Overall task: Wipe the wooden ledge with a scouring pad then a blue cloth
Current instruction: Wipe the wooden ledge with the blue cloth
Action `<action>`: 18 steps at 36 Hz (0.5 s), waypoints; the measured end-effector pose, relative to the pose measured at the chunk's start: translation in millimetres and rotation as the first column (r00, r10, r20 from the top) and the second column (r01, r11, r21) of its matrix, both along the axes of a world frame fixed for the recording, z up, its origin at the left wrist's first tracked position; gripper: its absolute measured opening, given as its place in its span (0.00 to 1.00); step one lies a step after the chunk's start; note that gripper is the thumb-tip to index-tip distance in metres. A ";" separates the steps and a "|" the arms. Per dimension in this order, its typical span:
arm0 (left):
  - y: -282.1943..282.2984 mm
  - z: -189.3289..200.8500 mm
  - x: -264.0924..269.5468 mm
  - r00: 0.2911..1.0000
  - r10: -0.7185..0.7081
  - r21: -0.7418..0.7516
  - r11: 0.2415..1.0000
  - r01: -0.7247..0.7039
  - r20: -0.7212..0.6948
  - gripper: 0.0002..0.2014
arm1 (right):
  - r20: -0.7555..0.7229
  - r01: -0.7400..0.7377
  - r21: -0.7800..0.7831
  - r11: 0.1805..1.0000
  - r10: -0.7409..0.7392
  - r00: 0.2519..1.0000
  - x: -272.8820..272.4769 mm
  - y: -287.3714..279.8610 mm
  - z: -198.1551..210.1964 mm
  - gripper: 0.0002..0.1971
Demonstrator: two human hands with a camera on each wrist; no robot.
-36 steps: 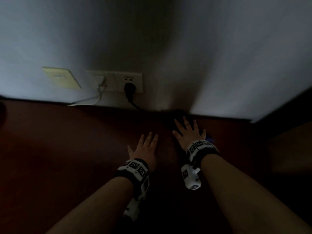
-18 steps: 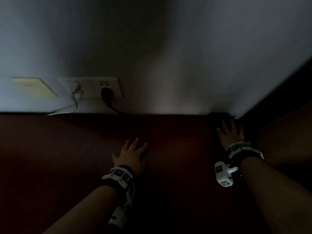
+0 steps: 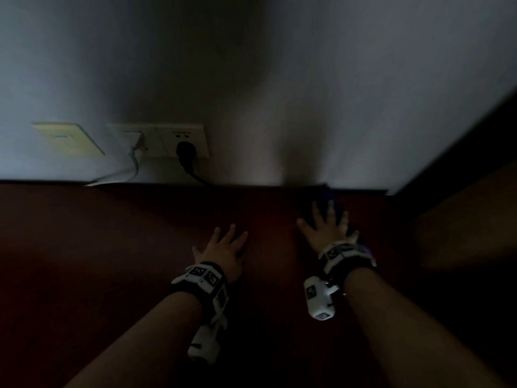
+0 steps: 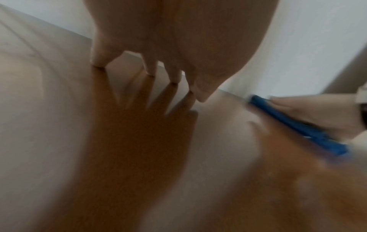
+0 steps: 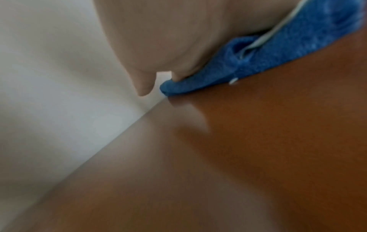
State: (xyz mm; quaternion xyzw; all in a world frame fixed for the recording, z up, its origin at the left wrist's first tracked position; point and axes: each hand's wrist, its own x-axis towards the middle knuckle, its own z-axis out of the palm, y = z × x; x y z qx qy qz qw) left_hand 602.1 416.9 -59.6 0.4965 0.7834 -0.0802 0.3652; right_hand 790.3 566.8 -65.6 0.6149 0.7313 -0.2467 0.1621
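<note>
Under flat right hand (image 3: 328, 230), blue cloth (image 5: 278, 51), seemingly folded, fuzzy, on wooden ledge (image 3: 112, 247)

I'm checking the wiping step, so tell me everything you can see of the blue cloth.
The blue cloth looks like soft, fuzzy terry with a thin white strip along one fold. It lies bunched flat on the wooden ledge, its far end near the wall. The right hand presses on it with spread, straight fingers. From the head camera it is barely visible in the dark.

Head looks down; wrists skim ledge (image 3: 112, 247), sharing cloth (image 5: 288, 47).
</note>
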 end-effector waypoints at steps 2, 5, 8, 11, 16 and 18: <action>-5.7 -0.8 -5.8 0.999 0.017 0.049 0.999 -0.020 0.048 0.34 | -0.020 -0.122 -0.006 0.993 0.122 0.992 -29.2 -23.0 -2.5 0.37; -21.3 -2.7 -20.4 0.988 0.115 0.146 0.981 -0.130 0.103 0.36 | -0.033 -0.242 -0.026 0.970 0.241 0.970 -64.9 -53.7 -4.6 0.38; -44.1 -2.9 -35.3 0.967 0.251 0.156 0.955 -0.254 0.035 0.35 | -0.035 -0.300 -0.043 0.953 0.298 0.954 -87.0 -74.7 -1.8 0.39; -71.3 -2.6 -50.6 0.964 0.249 0.082 0.967 -0.241 -0.098 0.35 | -0.030 -0.352 -0.044 0.935 0.351 0.936 -102.6 -94.1 -1.6 0.39; -111.7 -2.7 -75.7 0.953 0.278 0.071 0.960 -0.272 -0.117 0.35 | -0.028 -0.434 -0.035 0.900 0.433 0.901 -134.3 -132.7 -5.1 0.40; -124.3 -2.6 -82.3 0.947 0.304 0.085 0.951 -0.296 -0.101 0.35 | -0.031 -0.486 -0.026 0.873 0.486 0.874 -149.6 -151.6 -5.9 0.39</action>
